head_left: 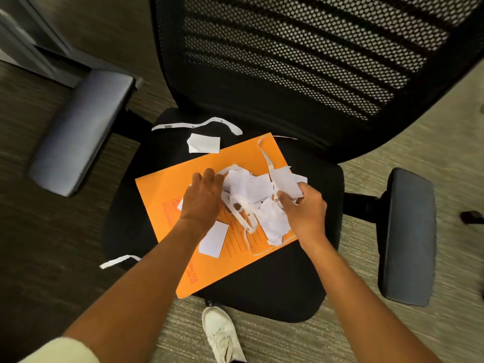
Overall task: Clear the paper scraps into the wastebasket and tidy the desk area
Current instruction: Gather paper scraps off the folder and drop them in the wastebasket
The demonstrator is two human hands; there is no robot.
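Observation:
A heap of white paper scraps (251,191) lies on an orange folder (167,184) that rests on a black office chair seat (282,284). My left hand (203,196) presses against the left side of the heap, fingers curled around it. My right hand (305,208) grips scraps at the heap's right side. Loose pieces lie apart: a rectangle (214,240) under my left wrist, a square piece (204,143) and a long curved strip (199,124) toward the back of the seat, and a strip (119,260) hanging off the seat's left edge. No wastebasket is in view.
The chair's mesh backrest (301,56) rises behind the folder. Padded armrests stand at left (81,129) and right (407,234). My white shoe (222,334) is on the carpet below the seat. Dark furniture (31,43) fills the top left corner.

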